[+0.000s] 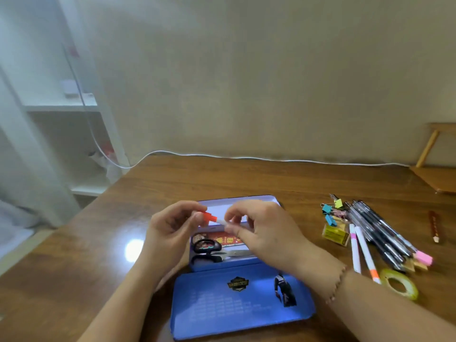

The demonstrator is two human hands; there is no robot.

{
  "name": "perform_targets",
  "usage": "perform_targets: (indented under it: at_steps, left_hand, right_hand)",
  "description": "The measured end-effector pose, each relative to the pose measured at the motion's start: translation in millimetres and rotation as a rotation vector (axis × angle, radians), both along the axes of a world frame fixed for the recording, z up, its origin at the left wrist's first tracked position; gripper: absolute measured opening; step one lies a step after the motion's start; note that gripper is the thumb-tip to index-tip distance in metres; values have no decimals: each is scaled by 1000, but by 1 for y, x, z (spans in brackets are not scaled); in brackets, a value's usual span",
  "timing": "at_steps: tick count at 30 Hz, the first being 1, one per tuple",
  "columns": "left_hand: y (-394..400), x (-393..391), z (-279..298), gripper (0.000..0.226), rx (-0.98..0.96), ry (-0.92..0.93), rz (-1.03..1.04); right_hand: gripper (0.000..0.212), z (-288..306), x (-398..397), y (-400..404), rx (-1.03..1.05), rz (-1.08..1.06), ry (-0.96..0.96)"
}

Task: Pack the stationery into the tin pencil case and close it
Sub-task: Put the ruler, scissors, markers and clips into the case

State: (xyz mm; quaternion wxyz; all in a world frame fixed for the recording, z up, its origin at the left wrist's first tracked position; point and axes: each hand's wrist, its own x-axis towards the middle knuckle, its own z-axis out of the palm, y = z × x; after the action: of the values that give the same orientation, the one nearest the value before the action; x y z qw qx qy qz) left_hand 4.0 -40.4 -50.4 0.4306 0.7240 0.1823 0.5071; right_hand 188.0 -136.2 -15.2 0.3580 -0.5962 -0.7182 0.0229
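Note:
A blue tin pencil case point(229, 266) lies open on the table, its lid point(241, 307) folded down toward me. Inside it lie black-handled scissors point(209, 253) and a red printed ruler point(227, 239). Above the case both hands hold a white marker with a red-orange cap point(212, 217). My left hand point(172, 225) pinches the capped end; my right hand point(261, 230) pinches the white barrel. To the right lie a bundle of dark pens point(377, 230), two white highlighters point(361, 248), coloured binder clips point(333, 209), a yellow staple box point(335, 234), a tape roll point(399, 283) and a short brown pencil point(434, 225).
The wooden table point(98, 243) ends at the left, beside a white shelf unit point(74, 107). A white cable point(246, 157) runs along the wall at the table's back. A small wooden stand point(436, 176) sits at the far right corner.

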Motion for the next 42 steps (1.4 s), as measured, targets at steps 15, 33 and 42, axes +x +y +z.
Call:
perform_targets:
  at_steps: [15,33,42]
  left_hand:
    - [16,-3,-6,17,-51,295,323]
    - [15,0,-11,24,-5,499,299]
    - [20,-1,-13,26,8,503,290]
  right_hand:
    - [6,-24,22,32,-35,-135,-173]
    - [30,-26,19,34,-169,-290,-442]
    - [24,54,40,3,13,-206,-40]
